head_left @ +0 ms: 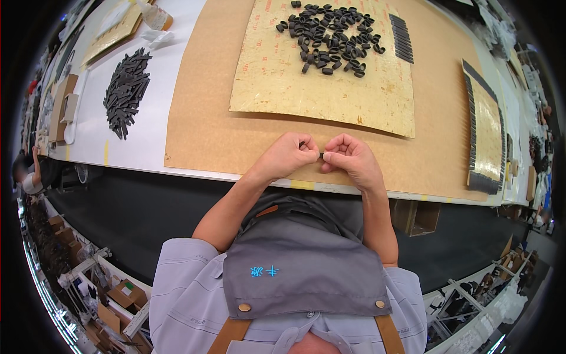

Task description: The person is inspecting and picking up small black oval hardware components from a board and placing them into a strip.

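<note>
My left hand (289,156) and my right hand (355,163) meet over the near edge of the table, both with fingertips pinched. Between them runs a short black strip (321,156), mostly hidden by my fingers; a bit of black also shows at the top of the left fist. Just beyond my hands lies a yellowish board (265,97). On it are a heap of small black loops (333,41) and, at its right edge, a neat row of flat black strips (402,39).
Brown sheet (200,130) covers the middle of the table. To the left is a pile of black strips (127,93), with a bottle (156,17) and cardboard box (62,109) around it. A second board (486,127), edged with black strips, lies right. Another person (32,177) is far left.
</note>
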### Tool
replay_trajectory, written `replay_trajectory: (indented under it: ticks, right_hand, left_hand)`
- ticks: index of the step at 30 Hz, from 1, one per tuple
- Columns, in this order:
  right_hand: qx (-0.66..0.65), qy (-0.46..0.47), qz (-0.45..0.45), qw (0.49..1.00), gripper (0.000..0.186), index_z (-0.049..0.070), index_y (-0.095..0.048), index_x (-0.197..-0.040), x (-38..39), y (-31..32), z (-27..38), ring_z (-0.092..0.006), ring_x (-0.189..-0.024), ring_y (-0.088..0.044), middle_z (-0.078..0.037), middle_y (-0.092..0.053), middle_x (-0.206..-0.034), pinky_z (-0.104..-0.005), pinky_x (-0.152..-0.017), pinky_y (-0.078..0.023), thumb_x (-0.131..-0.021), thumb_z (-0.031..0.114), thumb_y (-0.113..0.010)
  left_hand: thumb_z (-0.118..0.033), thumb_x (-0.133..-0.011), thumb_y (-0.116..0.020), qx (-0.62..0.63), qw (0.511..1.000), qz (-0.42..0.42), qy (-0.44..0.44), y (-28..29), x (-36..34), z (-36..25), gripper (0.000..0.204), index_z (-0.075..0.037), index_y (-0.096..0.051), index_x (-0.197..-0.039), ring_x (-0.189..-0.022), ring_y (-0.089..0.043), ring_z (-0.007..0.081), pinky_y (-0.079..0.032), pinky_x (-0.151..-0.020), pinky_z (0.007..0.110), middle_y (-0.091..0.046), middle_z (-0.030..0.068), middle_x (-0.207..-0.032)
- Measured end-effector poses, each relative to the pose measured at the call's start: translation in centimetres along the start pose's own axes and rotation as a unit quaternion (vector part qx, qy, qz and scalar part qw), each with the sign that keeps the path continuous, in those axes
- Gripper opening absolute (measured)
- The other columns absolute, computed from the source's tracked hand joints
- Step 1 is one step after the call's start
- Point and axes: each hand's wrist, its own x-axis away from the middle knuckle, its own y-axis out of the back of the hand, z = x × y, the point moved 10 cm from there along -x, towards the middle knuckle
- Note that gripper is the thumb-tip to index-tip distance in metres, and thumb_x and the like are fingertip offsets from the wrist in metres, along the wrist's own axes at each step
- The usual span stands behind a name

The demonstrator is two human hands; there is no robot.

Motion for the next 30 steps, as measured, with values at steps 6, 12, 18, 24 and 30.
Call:
replay_trajectory:
  ticks: [6,12,18,24,30]
  right_hand:
    - [0.003,0.006,-0.008,1.0,0.018,-0.001,-0.055,-0.094,0.0,-0.1,-0.2,-0.0121,-0.066,-0.063,-0.006,-0.06,-0.081,-0.0236,-0.062,-0.053,-0.081,0.002,-0.066]
    - [0.034,0.021,-0.012,0.999,0.019,-0.001,-0.055,-0.097,0.3,-0.4,0.2,-0.0099,-0.063,-0.06,-0.003,-0.058,-0.079,-0.0229,-0.06,-0.052,-0.082,0.003,-0.064]
    - [0.11,-0.051,0.021,0.992,0.02,-0.001,-0.056,-0.099,0.7,0.3,0.0,-0.0097,-0.062,-0.059,-0.005,-0.06,-0.08,-0.0211,-0.06,-0.049,-0.091,0.017,-0.056]
    - [0.193,-0.052,0.096,0.975,0.025,0.0,-0.06,-0.092,0.6,-0.9,0.3,-0.0079,-0.058,-0.056,-0.003,-0.059,-0.073,-0.021,-0.055,-0.047,-0.094,0.023,-0.051]
    - [0.296,0.113,0.05,0.947,0.023,0.001,-0.058,-0.069,0.4,-1.6,1.8,-0.0061,-0.054,-0.041,-0.001,-0.049,-0.057,-0.0259,-0.05,-0.037,-0.084,0.019,-0.055]
  left_hand:
    - [-0.014,-0.08,-0.061,0.004,1.0,0.002,-0.009,-0.2,0.2,-0.4,0.012,-0.002,-0.06,-0.078,-0.058,-0.035,0.0004,-0.027,-0.05,0.019,-0.042,-0.009,-0.062]
    - [-0.012,-0.082,-0.059,0.006,1.0,-0.003,-0.017,-0.5,0.7,-0.3,0.01,-0.003,-0.058,-0.078,-0.057,-0.032,0.0002,-0.025,-0.05,0.019,-0.039,-0.0096,-0.061]
    - [-0.012,-0.081,-0.059,0.034,0.999,0.008,-0.011,-0.1,0.8,-0.1,0.011,-0.002,-0.058,-0.078,-0.057,-0.036,0.0011,-0.029,-0.049,0.02,-0.043,-0.0081,-0.062]
    - [-0.014,-0.083,-0.061,0.019,0.999,0.028,-0.016,-0.4,0.3,-1.2,0.012,-0.005,-0.058,-0.076,-0.057,-0.032,0.0003,-0.025,-0.05,0.019,-0.039,-0.0095,-0.061]
    - [-0.013,-0.082,-0.061,-0.036,0.999,0.02,0.029,-0.2,0.7,-0.4,0.01,-0.006,-0.059,-0.076,-0.058,-0.034,0.0015,-0.026,-0.051,0.02,-0.04,-0.0093,-0.061]
